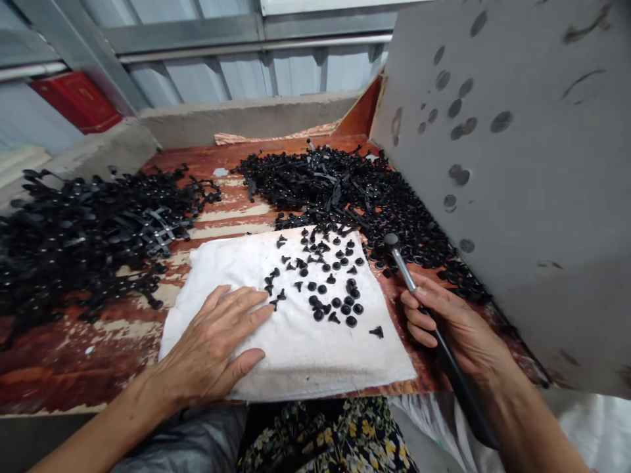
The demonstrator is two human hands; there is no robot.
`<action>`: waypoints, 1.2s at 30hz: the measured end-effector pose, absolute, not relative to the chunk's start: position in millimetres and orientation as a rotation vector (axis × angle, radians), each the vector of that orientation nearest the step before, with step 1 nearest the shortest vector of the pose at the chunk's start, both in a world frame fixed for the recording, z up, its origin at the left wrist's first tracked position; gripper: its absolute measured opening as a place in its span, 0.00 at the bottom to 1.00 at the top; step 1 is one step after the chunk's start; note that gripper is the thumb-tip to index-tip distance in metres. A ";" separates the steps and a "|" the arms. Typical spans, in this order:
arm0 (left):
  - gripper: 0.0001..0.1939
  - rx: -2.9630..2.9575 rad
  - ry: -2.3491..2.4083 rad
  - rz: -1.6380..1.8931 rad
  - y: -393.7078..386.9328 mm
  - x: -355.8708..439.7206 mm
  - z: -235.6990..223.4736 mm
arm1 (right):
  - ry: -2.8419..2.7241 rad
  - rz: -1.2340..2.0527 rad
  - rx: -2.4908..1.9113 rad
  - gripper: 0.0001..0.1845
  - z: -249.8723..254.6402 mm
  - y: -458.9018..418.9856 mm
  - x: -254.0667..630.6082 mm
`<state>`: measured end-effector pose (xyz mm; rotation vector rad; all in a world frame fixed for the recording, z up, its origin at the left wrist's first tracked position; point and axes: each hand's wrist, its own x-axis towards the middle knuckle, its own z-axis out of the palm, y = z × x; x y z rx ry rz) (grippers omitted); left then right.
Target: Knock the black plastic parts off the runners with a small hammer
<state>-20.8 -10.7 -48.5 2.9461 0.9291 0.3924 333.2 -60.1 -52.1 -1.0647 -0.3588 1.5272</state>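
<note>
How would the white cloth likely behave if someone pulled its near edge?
The white cloth would probably bend and bunch, given its thin, uneven edges. It would likely carry or topple the small black pieces scattered on it. The left hand lying on it might hold that side back.

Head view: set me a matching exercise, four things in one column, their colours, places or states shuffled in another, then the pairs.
1. Left hand
2. Tool
3. Cloth
4. Board

A. White, under scattered black pieces
B. Grey with dark spots
C. Palm down
D. Gripped in the right hand

Pairs: 1-C; 2-D; 3-A; 4-B
</note>
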 end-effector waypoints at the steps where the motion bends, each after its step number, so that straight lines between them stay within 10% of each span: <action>1: 0.22 2.933 0.913 0.420 -9.8 -18.8 -47.8 | -0.355 1.523 -1.072 0.24 -51.9 -60.0 332.9; 36: 0.06 2.508 1.406 0.759 24.6 18.2 -43.6 | -0.335 1.472 -1.173 0.28 -43.8 -60.9 326.8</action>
